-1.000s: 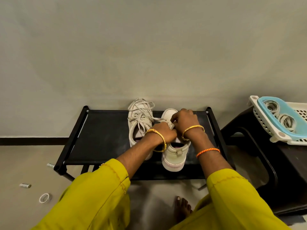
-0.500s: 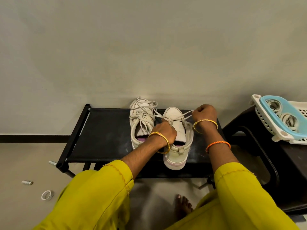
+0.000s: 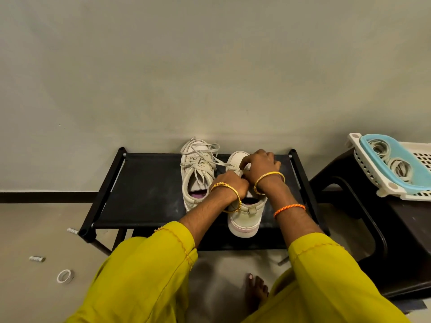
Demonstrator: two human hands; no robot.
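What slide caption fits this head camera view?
Left hand and right hand grip the laces of a white sneaker on a black shoe rack.

A plain grey-green wall (image 3: 210,66) fills the view toward 12 o'clock, evenly lit, with a black skirting strip (image 3: 46,197) along its foot at 9 o'clock. A low black rack (image 3: 144,194) stands against it at centre on a pale floor (image 3: 35,229). At 3 o'clock a dark stool (image 3: 408,241) bears a white basket (image 3: 363,169); a tape ring (image 3: 65,276) lies at 8 o'clock
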